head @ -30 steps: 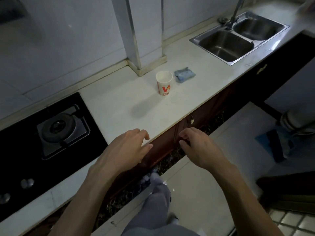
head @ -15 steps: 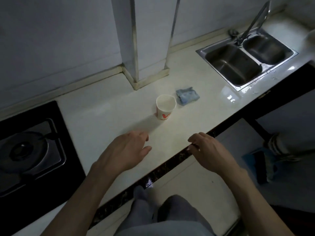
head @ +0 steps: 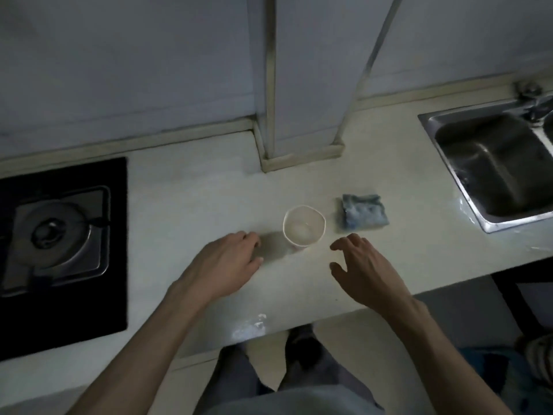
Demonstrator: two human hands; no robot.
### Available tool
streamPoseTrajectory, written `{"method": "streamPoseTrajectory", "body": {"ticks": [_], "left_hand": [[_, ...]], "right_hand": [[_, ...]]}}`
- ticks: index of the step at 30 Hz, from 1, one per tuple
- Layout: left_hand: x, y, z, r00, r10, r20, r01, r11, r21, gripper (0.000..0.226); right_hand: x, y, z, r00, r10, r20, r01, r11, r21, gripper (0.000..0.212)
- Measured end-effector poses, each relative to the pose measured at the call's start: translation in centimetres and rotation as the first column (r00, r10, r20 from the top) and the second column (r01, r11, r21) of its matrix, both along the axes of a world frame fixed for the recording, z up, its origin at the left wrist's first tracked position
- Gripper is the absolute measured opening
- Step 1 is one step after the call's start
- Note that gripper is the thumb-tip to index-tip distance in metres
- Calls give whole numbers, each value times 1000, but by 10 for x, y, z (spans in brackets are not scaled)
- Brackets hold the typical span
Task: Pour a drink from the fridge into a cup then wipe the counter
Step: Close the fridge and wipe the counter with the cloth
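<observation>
Both hands are empty: left hand (head: 223, 265) loosely curled, right hand (head: 363, 268) with fingers spread. The paper cup (head: 303, 229) sits between them, just past the fingertips, untouched; the blue cloth (head: 363, 214) lies beyond the right.

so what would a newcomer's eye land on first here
The white paper cup stands upright in the middle of the counter, flanked by the left hand and the right hand, neither touching it. A folded blue cloth lies just right of the cup, with a steel sink at far right and a gas burner at far left.
</observation>
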State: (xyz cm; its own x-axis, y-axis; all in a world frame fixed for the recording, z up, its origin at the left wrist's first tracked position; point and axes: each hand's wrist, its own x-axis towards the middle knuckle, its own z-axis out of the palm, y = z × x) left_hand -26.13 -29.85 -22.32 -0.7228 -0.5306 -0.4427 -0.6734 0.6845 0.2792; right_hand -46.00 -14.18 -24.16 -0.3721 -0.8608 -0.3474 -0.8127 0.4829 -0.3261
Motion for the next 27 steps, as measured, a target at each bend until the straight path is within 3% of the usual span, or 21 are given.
{"method": "streamPoseTrajectory", "body": {"ticks": [5, 8, 11, 13, 19, 27], "left_hand": [[-23, 7, -14, 983, 181, -21, -179, 982, 66, 39], [-34, 11, -25, 936, 335, -112, -308, 930, 202, 43], [-46, 14, -36, 773, 612, -168, -451, 716, 534, 41], [-52, 15, -41, 691, 710, -131, -473, 582, 661, 40], [-55, 16, -60, 533, 844, -55, -469, 349, 811, 33], [-42, -13, -62, 391, 920, -32, -449, 221, 866, 27]], "right_hand": [[-25, -32, -11, 994, 88, 61, -79, 987, -137, 66], [-26, -48, -23, 982, 146, 116, -128, 980, -155, 92], [-25, -58, -36, 971, 179, 156, -164, 981, -102, 108], [-23, -61, -45, 971, 188, 149, -178, 981, -77, 110], [-14, -65, -60, 983, 159, 95, -146, 981, -127, 102], [-1, -102, -52, 982, 167, 93, -153, 978, -144, 99]]}}
